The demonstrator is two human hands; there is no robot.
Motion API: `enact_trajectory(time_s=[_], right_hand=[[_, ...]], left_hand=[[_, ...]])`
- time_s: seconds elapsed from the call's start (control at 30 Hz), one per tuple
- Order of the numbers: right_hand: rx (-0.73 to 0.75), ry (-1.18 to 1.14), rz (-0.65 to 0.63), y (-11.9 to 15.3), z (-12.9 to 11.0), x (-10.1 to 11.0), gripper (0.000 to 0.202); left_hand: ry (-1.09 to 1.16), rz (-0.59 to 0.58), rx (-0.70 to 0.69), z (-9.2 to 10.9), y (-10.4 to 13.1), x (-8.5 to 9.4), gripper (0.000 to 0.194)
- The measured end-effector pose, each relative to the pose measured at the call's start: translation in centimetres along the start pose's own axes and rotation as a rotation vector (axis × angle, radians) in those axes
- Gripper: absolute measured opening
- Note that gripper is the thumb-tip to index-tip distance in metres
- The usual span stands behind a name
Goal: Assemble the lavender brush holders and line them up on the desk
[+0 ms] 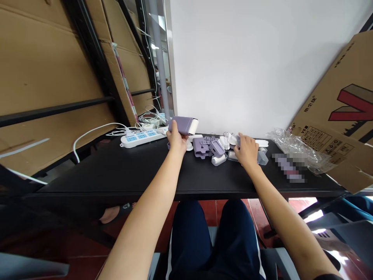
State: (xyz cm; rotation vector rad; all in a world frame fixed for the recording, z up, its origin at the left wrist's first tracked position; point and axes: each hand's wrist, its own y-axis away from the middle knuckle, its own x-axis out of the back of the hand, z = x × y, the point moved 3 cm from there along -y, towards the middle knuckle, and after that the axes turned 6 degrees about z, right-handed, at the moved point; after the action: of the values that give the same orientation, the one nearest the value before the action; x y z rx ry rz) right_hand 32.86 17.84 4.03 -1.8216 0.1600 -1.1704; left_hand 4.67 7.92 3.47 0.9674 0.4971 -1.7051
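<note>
My left hand (177, 140) is closed around a purple plastic housing (183, 125) with a white end, raised above the back of the black table (140, 171). To its right lie loose purple plastic parts (201, 147) and a small metal coil spring (226, 140). My right hand (247, 151) reaches into the pile, its fingers bent around a translucent plastic part (238, 140) that they partly hide. Close by are a white piece in a clear cup (219, 160), another clear cup (262, 158) and a white strip-like part (262, 143).
A white power strip (144, 137) with tangled white cables lies at the back left. Crumpled clear plastic wrap (300, 149) and a large cardboard box (338, 109) stand to the right. A white panel (256, 70) rises behind the table; a black metal rack frame (90, 50) is at left.
</note>
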Motion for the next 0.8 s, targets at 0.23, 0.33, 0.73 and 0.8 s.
enact_trajectory(time_s=[0.23,0.33,0.73,0.8], right_hand=[[-0.397,-1.188,-0.128,-2.3,-5.3,-0.6,0.076],[-0.457,-1.411,-0.195,-2.4,-8.4,-1.6,0.072],[-0.352,-1.528,-0.165,-0.8,-10.0,-2.5,0.078],[-0.354,-1.552,-0.156,-0.7,-10.1,-2.7,0.079]], left_hand=[[-0.050,-0.233,-0.035,-0.3,1.4,-0.8,0.056],[-0.070,-0.291,-0.054,-0.3,2.4,-1.1,0.058],[-0.159,-0.368,-0.222,-0.3,4.4,-1.5,0.059],[-0.159,-0.377,-0.232,-0.2,4.8,-1.5,0.057]])
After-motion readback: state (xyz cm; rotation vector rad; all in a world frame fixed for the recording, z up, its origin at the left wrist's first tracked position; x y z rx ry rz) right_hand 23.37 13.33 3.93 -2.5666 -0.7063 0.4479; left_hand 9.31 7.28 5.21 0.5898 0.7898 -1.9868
